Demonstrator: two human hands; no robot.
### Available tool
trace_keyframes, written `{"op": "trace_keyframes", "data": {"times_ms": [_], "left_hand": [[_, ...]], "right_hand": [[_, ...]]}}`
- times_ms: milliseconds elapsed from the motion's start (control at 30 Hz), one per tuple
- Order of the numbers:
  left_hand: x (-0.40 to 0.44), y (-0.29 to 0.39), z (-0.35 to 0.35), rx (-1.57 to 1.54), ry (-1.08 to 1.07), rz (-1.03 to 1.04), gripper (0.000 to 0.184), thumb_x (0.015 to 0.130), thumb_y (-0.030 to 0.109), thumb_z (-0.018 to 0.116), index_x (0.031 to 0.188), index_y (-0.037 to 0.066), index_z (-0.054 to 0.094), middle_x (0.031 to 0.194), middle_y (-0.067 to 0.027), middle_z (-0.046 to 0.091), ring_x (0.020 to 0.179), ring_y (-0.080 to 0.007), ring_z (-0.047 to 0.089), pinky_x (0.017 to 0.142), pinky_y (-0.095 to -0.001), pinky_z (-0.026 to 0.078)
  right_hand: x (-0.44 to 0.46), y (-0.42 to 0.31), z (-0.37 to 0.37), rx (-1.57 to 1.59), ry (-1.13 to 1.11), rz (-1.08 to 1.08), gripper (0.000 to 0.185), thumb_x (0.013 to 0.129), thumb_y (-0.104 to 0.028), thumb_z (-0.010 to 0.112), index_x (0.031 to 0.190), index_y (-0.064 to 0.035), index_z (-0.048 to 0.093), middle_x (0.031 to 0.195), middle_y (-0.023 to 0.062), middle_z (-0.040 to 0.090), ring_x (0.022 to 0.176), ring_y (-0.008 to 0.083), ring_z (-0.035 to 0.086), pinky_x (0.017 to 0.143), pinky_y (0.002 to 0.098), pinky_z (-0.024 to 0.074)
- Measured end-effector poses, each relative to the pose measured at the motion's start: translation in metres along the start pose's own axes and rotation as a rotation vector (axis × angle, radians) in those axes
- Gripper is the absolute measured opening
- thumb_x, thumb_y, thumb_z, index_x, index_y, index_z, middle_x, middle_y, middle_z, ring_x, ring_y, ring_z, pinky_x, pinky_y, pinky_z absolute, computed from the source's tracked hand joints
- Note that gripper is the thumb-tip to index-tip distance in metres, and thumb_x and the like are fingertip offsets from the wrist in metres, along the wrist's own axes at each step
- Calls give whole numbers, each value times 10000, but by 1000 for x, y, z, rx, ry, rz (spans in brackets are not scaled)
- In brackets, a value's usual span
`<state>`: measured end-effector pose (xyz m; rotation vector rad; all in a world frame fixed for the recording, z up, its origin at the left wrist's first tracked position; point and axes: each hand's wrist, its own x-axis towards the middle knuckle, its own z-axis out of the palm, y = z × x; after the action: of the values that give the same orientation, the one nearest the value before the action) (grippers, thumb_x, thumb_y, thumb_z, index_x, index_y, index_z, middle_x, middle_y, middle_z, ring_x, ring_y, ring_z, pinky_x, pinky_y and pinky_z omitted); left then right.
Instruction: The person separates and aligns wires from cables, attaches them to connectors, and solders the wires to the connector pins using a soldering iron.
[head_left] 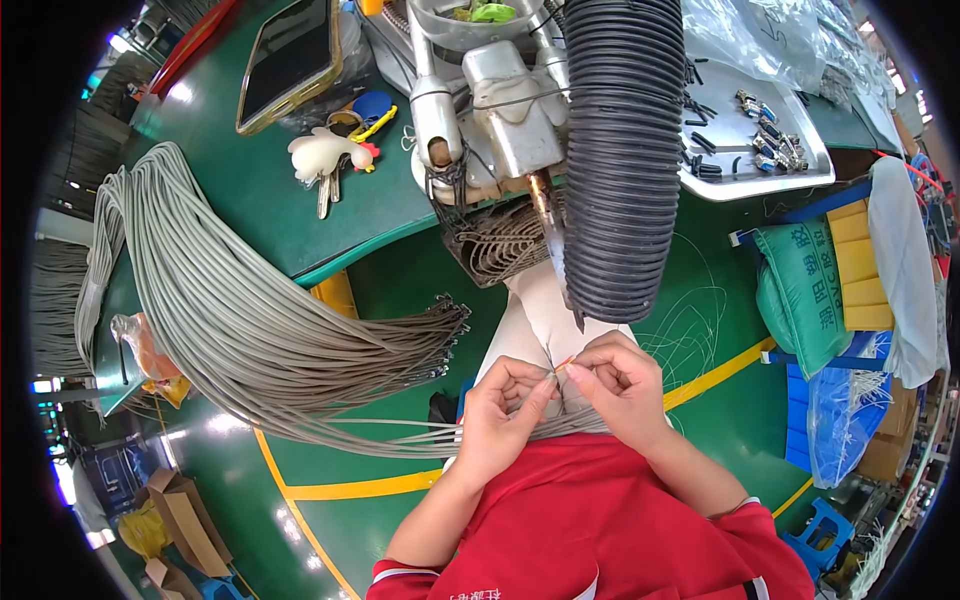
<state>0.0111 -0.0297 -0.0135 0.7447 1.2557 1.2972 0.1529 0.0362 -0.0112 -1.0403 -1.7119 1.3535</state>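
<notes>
Gray cables (pixel 220 270) are draped in a thick bundle at 9 o'clock, some strands laid across the lap. A black corrugated hose (pixel 625 160) is hung at 1 o'clock, a soldering iron (pixel 549 225) pointed downward beside it. The left hand (pixel 505 410) at 6 o'clock and right hand (pixel 622 385) at 4 are pinched closed, 1 thin orange wire (pixel 565 363) held between their fingertips. Fingers could be burned if raised against a hot tip; the wire could be snapped by over-twisting.
</notes>
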Motion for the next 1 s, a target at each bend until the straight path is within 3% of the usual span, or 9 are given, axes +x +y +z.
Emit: {"op": "trace_keyframes", "data": {"times_ms": [133,267,367,633,800,967,1000], "left_hand": [[0,-4,1,-152,7,-32,95,820,10,552,886,-18,490,788,-64,600,701,-78,579,623,-185,460],[0,-9,5,8,113,93,106,795,4,582,864,-17,504,778,-72,606,667,-82,582,603,-193,469],[2,-15,5,389,212,371,125,772,-27,593,833,-6,486,759,-73,596,628,-82,575,543,-183,453],[2,-12,8,544,260,474,117,754,-34,606,794,-15,497,737,-76,601,601,-74,575,535,-185,461],[2,-15,7,526,233,449,123,763,-39,594,819,-17,486,760,-78,595,608,-77,570,540,-184,460],[1,-14,10,152,206,271,141,765,-34,594,874,-21,504,746,-61,588,575,-60,534,519,-182,438],[0,-10,10,75,169,197,148,776,-35,583,893,-20,494,762,-54,584,599,-57,535,536,-182,441]], "right_hand": [[-2,-8,6,-111,48,-183,132,711,-24,638,834,-3,596,765,24,540,432,12,280,410,174,244],[2,-11,8,-99,28,-143,108,707,-5,629,805,7,583,771,17,513,445,-14,261,413,157,203],[5,-11,8,-84,18,-116,92,713,-4,625,789,9,576,767,16,508,445,-14,261,411,159,202],[6,-8,10,-18,24,-8,64,734,-2,613,753,11,553,759,10,497,447,-15,265,409,160,206],[6,-6,12,-35,45,-84,64,741,3,606,773,15,552,762,16,494,452,-15,270,414,157,210],[4,-3,13,-43,65,-135,80,742,-3,611,797,17,556,778,31,503,466,-14,320,420,151,244],[3,-1,14,110,57,-19,81,744,0,610,804,16,559,787,35,507,479,-10,346,426,150,265]]}}
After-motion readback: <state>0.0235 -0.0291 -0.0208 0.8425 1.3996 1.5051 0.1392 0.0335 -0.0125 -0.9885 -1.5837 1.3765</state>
